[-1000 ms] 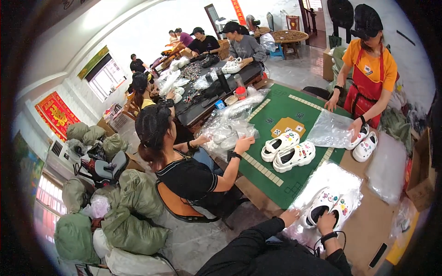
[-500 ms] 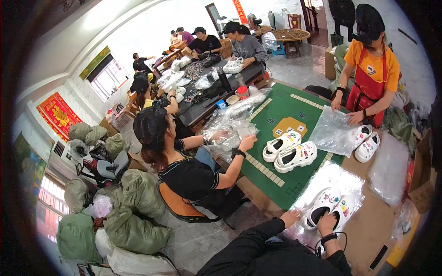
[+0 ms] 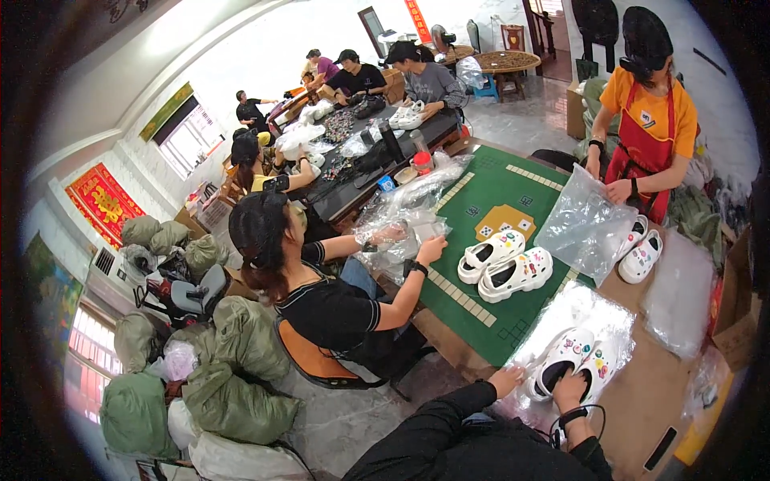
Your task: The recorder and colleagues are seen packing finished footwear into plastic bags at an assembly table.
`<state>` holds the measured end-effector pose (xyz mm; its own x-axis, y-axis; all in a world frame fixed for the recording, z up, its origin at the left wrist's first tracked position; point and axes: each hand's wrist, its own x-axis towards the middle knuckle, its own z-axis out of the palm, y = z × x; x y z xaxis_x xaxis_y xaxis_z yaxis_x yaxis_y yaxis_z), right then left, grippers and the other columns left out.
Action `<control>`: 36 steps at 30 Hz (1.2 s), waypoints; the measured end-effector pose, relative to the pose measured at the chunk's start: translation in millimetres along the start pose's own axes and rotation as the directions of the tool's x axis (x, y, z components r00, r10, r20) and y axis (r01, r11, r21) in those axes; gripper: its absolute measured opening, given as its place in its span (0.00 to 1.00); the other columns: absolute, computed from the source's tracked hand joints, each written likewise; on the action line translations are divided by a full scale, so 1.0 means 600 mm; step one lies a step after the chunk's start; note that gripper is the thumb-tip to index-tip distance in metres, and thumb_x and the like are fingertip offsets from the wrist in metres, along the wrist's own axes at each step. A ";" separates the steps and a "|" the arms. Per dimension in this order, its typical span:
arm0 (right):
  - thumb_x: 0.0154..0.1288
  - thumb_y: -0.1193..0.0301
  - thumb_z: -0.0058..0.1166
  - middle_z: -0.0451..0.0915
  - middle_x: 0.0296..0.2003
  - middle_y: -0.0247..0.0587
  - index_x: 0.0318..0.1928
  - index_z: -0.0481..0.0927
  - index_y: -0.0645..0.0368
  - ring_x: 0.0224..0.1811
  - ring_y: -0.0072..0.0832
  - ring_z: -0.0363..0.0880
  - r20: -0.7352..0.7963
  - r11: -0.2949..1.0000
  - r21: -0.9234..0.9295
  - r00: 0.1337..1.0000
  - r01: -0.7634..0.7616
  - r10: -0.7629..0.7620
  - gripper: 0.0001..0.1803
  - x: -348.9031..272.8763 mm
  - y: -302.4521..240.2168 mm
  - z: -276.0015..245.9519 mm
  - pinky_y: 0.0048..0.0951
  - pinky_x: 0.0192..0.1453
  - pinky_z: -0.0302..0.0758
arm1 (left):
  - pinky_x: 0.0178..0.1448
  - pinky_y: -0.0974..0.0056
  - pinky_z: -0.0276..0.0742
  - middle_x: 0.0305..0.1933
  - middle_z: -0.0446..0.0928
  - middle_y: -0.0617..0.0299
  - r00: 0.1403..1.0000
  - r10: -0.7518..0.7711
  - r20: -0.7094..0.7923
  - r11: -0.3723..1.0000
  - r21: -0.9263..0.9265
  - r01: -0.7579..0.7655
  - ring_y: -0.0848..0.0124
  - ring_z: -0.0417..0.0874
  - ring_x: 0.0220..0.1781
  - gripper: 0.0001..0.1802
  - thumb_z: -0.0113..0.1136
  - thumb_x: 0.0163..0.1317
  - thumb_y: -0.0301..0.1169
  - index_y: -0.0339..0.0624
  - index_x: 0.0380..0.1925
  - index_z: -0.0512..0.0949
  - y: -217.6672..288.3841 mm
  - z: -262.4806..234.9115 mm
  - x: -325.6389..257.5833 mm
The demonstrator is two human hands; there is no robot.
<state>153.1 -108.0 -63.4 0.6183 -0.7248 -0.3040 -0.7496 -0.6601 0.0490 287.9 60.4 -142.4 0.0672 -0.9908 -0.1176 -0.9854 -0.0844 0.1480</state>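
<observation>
In front of me a pair of white clogs [image 3: 571, 346] with colourful charms lies on a clear plastic bag [image 3: 603, 311]. My right hand [image 3: 570, 390] is on the pair from the near side, its fingers closed at the heel opening of the right clog and partly hidden inside. Beside the left clog, my left hand [image 3: 506, 381] has its fingers closed on the near left edge of the bag. Farther up the table, a second pair of white clogs [image 3: 513, 272] with charms stands on the green mat [image 3: 473, 321].
Across the table a person in a red apron [image 3: 648, 160] holds a clear bag [image 3: 579, 228] beside a third white pair [image 3: 640, 258]. On my left a seated person [image 3: 337, 301] handles plastic bags. Stacked bags [image 3: 682, 297] and a phone [image 3: 660, 448] lie at right.
The person in the red apron has raised the upper edge of the clear bag. People at the far table have shifted slightly. My hands and the clogs stay in place.
</observation>
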 end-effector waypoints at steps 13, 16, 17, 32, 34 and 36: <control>0.54 0.60 0.50 0.73 0.41 0.57 0.47 0.71 0.61 0.42 0.45 0.73 -0.080 1.000 0.026 0.997 0.008 -0.006 0.23 0.002 0.001 0.007 0.40 0.43 0.69 | 0.51 0.60 0.68 0.60 0.60 0.56 1.000 -0.010 -0.029 1.000 0.015 0.010 0.62 0.62 0.60 0.17 0.46 0.56 0.32 0.44 0.46 0.72 0.003 -0.011 -0.001; 0.54 0.60 0.50 0.73 0.40 0.56 0.47 0.71 0.62 0.42 0.44 0.73 -0.131 1.000 0.019 0.991 0.018 -0.015 0.23 0.003 0.004 0.017 0.40 0.43 0.69 | 0.52 0.60 0.68 0.62 0.59 0.55 0.999 -0.003 -0.041 1.000 0.001 0.003 0.62 0.63 0.60 0.18 0.47 0.55 0.32 0.44 0.47 0.72 0.003 -0.015 0.000; 0.54 0.60 0.50 0.73 0.40 0.56 0.47 0.71 0.62 0.42 0.44 0.73 -0.130 1.000 0.018 0.991 0.014 -0.012 0.23 0.004 0.006 0.020 0.40 0.43 0.69 | 0.55 0.60 0.66 0.62 0.59 0.55 1.000 -0.010 0.027 1.000 -0.002 0.010 0.62 0.62 0.61 0.19 0.45 0.56 0.32 0.45 0.49 0.71 0.006 -0.022 0.002; 0.53 0.60 0.50 0.74 0.39 0.54 0.45 0.72 0.61 0.42 0.44 0.73 -0.134 1.000 0.011 0.991 0.003 -0.001 0.21 0.000 0.001 0.013 0.40 0.43 0.69 | 0.58 0.58 0.63 0.64 0.57 0.55 0.991 -0.027 0.134 1.000 -0.003 0.027 0.61 0.61 0.62 0.21 0.46 0.56 0.31 0.46 0.52 0.69 0.009 -0.044 -0.001; 0.56 0.60 0.48 0.72 0.42 0.54 0.50 0.71 0.59 0.44 0.41 0.71 -0.045 1.000 -0.016 0.999 -0.002 0.001 0.23 0.001 0.001 0.007 0.38 0.45 0.68 | 0.58 0.58 0.64 0.64 0.56 0.55 0.993 -0.023 0.119 1.000 -0.002 0.024 0.61 0.61 0.62 0.21 0.47 0.55 0.31 0.46 0.52 0.69 0.009 -0.045 -0.001; 0.56 0.60 0.48 0.72 0.42 0.53 0.50 0.71 0.58 0.44 0.41 0.71 -0.041 1.000 -0.007 0.999 -0.011 0.010 0.23 -0.001 0.001 0.003 0.38 0.45 0.68 | 0.58 0.58 0.64 0.64 0.56 0.55 0.989 -0.022 0.149 1.000 -0.017 0.024 0.60 0.61 0.62 0.22 0.47 0.55 0.31 0.46 0.52 0.69 0.010 -0.051 0.000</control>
<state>151.8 -107.8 -65.1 0.6196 -0.7391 -0.2640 -0.7546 -0.6535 0.0585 286.6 56.4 -111.4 0.0645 -0.9620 -0.2654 -0.9807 -0.1103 0.1614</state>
